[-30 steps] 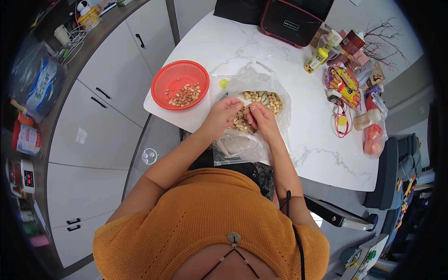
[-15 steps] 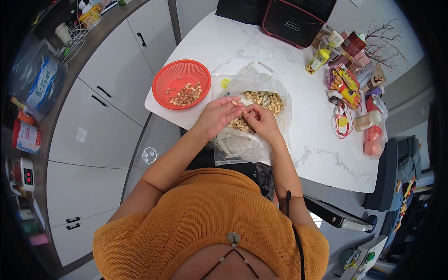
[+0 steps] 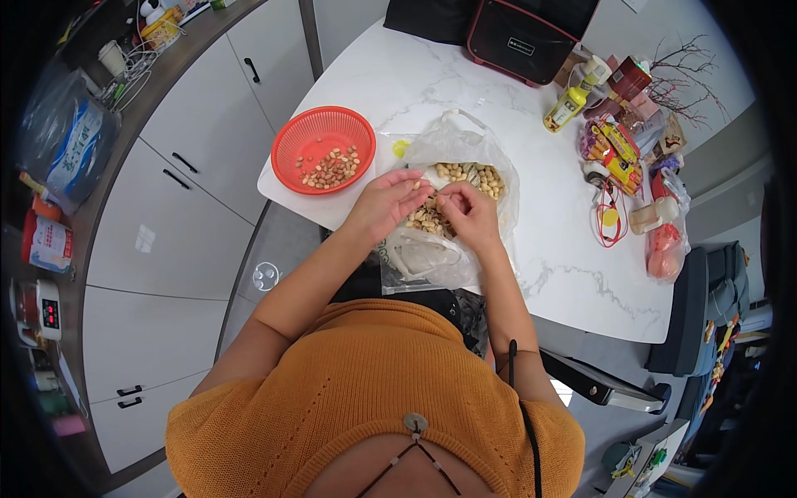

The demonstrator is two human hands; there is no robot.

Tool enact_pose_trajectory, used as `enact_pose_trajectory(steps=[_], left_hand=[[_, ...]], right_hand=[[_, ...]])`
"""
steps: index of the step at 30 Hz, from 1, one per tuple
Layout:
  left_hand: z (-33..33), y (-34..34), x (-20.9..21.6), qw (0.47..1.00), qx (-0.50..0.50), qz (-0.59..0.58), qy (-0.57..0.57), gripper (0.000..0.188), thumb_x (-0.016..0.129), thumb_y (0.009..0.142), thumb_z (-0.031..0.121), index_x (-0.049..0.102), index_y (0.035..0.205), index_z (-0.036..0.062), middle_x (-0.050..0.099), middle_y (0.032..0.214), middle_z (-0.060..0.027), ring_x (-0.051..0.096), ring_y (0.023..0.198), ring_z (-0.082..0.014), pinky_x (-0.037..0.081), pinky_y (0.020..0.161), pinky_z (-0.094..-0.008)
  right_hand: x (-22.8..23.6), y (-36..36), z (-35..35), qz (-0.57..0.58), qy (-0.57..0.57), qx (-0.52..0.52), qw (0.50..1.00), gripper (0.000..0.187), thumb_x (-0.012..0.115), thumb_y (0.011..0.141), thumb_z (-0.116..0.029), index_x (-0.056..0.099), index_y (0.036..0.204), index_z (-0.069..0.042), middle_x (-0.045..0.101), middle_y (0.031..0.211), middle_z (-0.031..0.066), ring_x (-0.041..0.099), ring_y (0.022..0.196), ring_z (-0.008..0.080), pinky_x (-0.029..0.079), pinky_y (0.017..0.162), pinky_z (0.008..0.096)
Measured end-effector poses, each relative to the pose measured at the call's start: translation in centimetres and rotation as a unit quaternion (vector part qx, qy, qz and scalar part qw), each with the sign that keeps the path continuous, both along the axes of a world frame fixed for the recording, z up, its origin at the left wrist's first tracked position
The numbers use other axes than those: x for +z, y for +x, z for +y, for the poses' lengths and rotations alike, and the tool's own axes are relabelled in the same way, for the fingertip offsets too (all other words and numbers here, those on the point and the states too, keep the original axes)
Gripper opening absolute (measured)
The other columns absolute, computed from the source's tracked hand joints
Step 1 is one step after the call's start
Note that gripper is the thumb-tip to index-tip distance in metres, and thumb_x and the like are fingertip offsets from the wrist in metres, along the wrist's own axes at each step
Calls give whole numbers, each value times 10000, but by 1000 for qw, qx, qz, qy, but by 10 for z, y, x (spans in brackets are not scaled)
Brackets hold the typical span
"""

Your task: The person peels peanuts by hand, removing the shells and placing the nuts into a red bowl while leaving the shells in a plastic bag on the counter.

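Note:
My left hand (image 3: 387, 204) is turned palm up over a white plastic bag (image 3: 432, 149), its fingers curled around a small pale peanut (image 3: 417, 185). Close beside it, my right hand (image 3: 473, 217) has thumb and forefinger pinched together; whatever is between them is too small to make out. Whole peanuts in their shells (image 3: 488, 180) fill the far part of the bag. Under my hands lie more peanuts or broken shells (image 3: 427, 222). To the left, a red plastic basket (image 3: 286, 149) holds loose peanut kernels (image 3: 332, 170).
On the white marbled table (image 3: 573, 241), a yellow bottle (image 3: 569, 106) and snack packets (image 3: 614, 153) stand at the right. A dark red-trimmed appliance (image 3: 519, 50) sits at the back. White cabinets (image 3: 166, 232) line the left side.
My right hand has drawn slightly away from my left, and its fingers have closed into a tighter pinch. My left hand stays nearly in place. The basket and bag have not moved.

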State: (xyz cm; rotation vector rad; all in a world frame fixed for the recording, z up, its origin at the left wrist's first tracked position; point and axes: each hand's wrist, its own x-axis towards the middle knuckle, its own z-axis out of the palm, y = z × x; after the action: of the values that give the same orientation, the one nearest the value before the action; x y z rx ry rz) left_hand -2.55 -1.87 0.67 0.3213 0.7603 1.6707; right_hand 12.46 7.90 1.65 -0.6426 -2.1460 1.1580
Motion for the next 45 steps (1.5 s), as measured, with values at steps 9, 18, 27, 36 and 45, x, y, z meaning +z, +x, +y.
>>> enact_pose_trajectory(steps=[9,18,27,36,45], left_hand=[[5,19,3,998,-28,-63,-15,190,464,876,37,463,1066,15,513,1046,-118,528,983,-198,428,911,-329],[5,19,3,997,-30,-67,-18,179,441,893,67,466,1064,21,514,1043,-88,516,989,-183,418,912,-316],[3,13,1,994,-5,-110,-7,196,437,902,104,482,1047,-19,515,1028,-117,511,1006,-206,419,925,-336],[-8,-26,25,957,237,165,33,238,428,911,129,495,1072,-33,549,1025,-114,531,996,-191,422,914,-307],[-14,-63,15,865,335,374,-9,213,439,907,131,548,1029,-5,578,1007,-65,521,968,-118,390,860,-237]], right_hand=[[13,-7,-11,73,244,-32,966,134,684,693,-98,627,815,-106,539,711,27,544,564,151,422,470,262],[23,-5,-16,-9,326,-51,944,163,685,686,-94,636,841,-110,544,714,34,563,603,187,445,499,284],[25,-6,-10,6,291,-11,957,169,655,717,-118,634,885,-120,523,713,46,557,584,203,439,493,296],[19,4,21,-97,168,-34,980,109,588,779,-154,647,851,-97,596,820,96,581,738,264,452,640,341],[-2,-23,32,-227,329,-105,910,114,597,769,-201,651,870,-204,609,863,97,598,726,271,477,622,362]])
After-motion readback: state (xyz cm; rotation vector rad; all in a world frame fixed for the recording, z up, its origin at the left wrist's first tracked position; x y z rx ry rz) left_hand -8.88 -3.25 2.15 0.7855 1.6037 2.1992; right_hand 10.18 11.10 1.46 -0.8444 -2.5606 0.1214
